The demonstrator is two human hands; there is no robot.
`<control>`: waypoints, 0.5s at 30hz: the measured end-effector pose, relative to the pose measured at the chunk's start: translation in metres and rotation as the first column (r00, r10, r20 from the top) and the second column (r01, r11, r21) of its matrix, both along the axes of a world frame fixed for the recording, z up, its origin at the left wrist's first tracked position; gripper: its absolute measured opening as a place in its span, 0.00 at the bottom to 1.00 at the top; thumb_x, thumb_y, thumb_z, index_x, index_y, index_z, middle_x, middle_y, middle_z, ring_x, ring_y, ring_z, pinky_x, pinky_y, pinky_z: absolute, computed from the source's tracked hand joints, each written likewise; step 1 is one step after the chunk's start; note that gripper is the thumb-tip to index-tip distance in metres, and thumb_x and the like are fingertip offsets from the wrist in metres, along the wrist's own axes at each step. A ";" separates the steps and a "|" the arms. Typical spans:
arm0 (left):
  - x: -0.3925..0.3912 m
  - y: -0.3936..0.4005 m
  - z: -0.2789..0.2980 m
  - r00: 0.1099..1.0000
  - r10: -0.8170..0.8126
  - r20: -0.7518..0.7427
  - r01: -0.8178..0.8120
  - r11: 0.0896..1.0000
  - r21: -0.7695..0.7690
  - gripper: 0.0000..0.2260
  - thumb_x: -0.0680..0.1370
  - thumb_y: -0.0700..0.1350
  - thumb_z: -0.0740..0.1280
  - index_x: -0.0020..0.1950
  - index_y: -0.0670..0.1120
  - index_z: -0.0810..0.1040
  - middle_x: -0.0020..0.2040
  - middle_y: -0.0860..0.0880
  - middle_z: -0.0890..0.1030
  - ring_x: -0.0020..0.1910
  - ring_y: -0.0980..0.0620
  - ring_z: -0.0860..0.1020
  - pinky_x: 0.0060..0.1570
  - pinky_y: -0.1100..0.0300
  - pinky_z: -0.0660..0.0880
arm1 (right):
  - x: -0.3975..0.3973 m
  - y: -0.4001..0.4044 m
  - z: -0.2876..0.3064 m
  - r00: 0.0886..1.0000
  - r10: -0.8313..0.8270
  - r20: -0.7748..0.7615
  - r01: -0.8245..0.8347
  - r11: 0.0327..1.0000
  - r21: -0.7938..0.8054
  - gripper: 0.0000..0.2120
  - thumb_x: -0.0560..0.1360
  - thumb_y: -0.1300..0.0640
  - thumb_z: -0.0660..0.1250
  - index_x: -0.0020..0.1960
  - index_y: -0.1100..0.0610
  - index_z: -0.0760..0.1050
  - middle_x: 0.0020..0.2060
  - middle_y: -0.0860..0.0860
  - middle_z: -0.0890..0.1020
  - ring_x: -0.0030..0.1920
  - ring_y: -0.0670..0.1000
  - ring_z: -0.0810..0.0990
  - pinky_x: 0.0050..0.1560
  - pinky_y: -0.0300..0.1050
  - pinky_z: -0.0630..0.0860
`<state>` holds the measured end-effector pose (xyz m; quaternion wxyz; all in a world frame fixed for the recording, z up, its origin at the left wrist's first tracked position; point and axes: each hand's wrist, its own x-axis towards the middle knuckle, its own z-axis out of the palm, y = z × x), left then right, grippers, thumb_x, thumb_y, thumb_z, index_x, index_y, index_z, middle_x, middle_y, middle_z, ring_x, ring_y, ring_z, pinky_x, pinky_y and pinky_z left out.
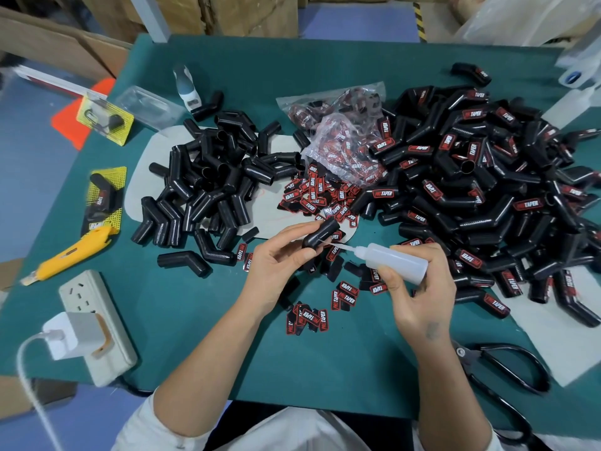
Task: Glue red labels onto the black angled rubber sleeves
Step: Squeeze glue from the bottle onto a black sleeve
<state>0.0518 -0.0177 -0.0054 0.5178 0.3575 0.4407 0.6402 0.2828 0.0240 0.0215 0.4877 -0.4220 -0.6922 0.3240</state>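
While the left hand [279, 255] pinches a black angled sleeve [320, 234] above the green table [201, 320], the right hand [419, 288] wraps its fingers round a glue bottle [395, 260], nozzle touching the sleeve, loose red labels [312, 317] below, bare sleeves [208, 187] piled left, labelled sleeves [487, 190] heaped right

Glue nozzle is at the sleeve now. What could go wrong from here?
1. The left hand grips the sleeve close to where the bottle nozzle touches, so glue could get on the fingers.
2. Loose labels lie right under the hands; a drip may stick them together or to the mat.
3. The right hand squeezing too hard could flood the sleeve, so the label may slide or ooze.
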 end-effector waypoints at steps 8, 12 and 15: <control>-0.001 0.000 -0.003 1.000 -0.003 0.014 0.003 1.000 -0.019 0.19 0.78 0.48 0.77 0.69 0.47 0.83 0.69 0.40 0.81 0.64 0.35 0.82 0.65 0.50 0.78 | 0.001 0.000 0.000 1.000 0.002 0.003 -0.002 1.000 -0.008 0.12 0.79 0.50 0.70 0.60 0.42 0.74 0.54 0.35 0.76 0.52 0.50 0.79 0.51 0.44 0.74; -0.001 -0.001 -0.002 0.999 -0.014 0.030 0.015 1.000 -0.010 0.19 0.79 0.46 0.75 0.69 0.47 0.82 0.67 0.41 0.83 0.63 0.39 0.83 0.63 0.54 0.79 | 0.002 0.001 0.000 1.000 0.002 -0.002 -0.002 1.000 -0.007 0.11 0.79 0.49 0.70 0.60 0.43 0.74 0.54 0.36 0.76 0.52 0.53 0.79 0.51 0.47 0.74; -0.002 -0.001 -0.002 0.999 -0.018 0.051 0.019 1.000 -0.024 0.19 0.79 0.47 0.76 0.69 0.47 0.82 0.66 0.39 0.83 0.62 0.39 0.83 0.63 0.53 0.79 | 0.002 0.001 0.000 1.000 0.000 -0.010 0.000 1.000 -0.007 0.11 0.79 0.50 0.70 0.60 0.45 0.74 0.54 0.36 0.77 0.52 0.54 0.79 0.51 0.48 0.74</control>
